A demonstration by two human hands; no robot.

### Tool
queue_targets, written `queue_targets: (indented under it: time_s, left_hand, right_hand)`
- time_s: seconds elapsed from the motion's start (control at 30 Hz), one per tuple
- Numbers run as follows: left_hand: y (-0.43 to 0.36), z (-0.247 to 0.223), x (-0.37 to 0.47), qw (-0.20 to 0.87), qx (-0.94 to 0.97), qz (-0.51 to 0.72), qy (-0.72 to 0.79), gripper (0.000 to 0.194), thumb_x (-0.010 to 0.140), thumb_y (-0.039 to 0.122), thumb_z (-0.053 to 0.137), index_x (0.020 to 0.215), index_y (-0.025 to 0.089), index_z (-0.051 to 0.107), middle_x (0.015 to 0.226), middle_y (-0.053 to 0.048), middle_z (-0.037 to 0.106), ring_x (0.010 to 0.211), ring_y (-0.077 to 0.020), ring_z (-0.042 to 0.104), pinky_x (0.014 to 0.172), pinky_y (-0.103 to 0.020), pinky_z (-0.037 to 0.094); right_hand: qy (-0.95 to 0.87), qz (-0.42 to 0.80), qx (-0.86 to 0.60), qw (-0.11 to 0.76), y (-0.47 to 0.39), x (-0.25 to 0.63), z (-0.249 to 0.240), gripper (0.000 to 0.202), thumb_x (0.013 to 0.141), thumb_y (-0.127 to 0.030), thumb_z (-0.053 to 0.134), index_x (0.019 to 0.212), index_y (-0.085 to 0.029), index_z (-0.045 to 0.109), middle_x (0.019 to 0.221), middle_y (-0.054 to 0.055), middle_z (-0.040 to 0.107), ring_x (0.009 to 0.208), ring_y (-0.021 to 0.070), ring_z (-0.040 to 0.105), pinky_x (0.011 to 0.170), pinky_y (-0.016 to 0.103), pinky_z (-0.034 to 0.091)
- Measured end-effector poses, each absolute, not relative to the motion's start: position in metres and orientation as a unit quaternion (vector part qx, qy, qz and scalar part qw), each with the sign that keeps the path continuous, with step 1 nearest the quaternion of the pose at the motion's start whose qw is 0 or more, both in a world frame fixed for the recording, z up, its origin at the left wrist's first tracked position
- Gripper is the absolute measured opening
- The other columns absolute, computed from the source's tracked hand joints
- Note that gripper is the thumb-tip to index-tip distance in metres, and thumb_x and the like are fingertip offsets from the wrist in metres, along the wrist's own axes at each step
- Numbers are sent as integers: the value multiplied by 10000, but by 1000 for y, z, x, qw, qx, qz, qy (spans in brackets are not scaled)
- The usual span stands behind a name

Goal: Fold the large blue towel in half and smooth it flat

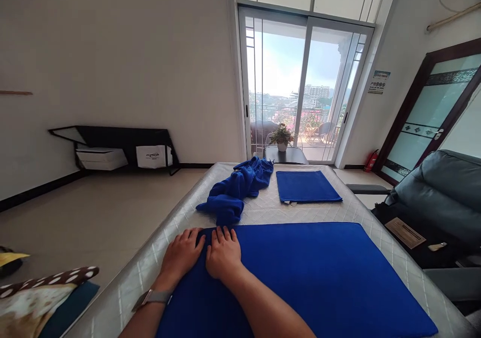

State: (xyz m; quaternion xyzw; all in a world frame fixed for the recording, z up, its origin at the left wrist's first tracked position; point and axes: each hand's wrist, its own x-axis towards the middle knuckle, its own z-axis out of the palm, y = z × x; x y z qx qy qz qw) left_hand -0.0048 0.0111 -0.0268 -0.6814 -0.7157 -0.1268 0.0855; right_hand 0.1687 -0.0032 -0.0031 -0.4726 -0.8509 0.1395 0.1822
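A large blue cloth (315, 273) lies spread flat across the near part of a pale quilted mattress (259, 211). My left hand (183, 255) rests at the cloth's far left corner, fingers stretched out and partly over its edge. Close beside it, my right hand (224, 251) lies flat on the same cloth near the far edge, fingers apart. Just beyond my hands is a crumpled heap of blue cloth (240, 185). A smaller blue cloth (308, 186), neatly folded into a flat rectangle, lies to the right of the heap.
A black armchair (443, 197) stands to the right, with a brown card (406, 231) on its seat. Beyond the mattress, a potted plant (281, 140) sits on a small table before sliding glass doors. Patterned fabric (41, 298) lies at the lower left.
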Motion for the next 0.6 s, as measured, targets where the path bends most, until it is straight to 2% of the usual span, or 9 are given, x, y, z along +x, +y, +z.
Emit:
queue_targets:
  time_s: [0.2,0.6]
  left_hand:
    - [9,-22,-2,67,-673,-145,-722,539,986,412,320,1306,147,663,1286,-165,705,1161,-339,650,1043,-479,479]
    - [4,-15,3,55,-669,-133,-729,565,1000,435,284,1332,147,640,1322,-160,696,1189,-343,641,1029,-472,478]
  right_hand:
    - [-847,146,-475,187,1,174,-6,597,1088,-396,318,1618,-125,360,1689,127,347,1586,263,251,1278,523,234]
    - [-857,148,-465,165,3,205,-2,638,1093,-406,272,1614,-42,332,1697,162,296,1599,227,201,1306,467,178]
